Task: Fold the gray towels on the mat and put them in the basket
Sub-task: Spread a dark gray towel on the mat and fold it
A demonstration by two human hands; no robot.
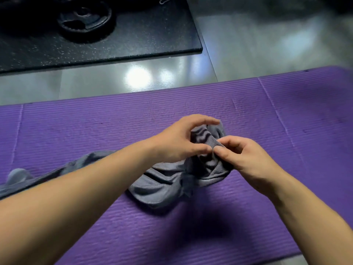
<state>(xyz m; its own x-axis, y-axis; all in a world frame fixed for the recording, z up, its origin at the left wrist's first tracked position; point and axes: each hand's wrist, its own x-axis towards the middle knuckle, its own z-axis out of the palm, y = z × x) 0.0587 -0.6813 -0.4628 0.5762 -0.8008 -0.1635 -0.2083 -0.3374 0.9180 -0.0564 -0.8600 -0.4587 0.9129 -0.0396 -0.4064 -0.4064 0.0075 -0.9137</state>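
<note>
A crumpled gray towel lies bunched in the middle of the purple mat. My left hand and my right hand meet over its raised far end, and each pinches a fold of the cloth between thumb and fingers. More gray towel cloth trails off to the left under my left forearm, toward the frame's left edge. No basket is in view.
Beyond the mat is a shiny gray floor. A black rubber mat at the top left carries a black weight plate.
</note>
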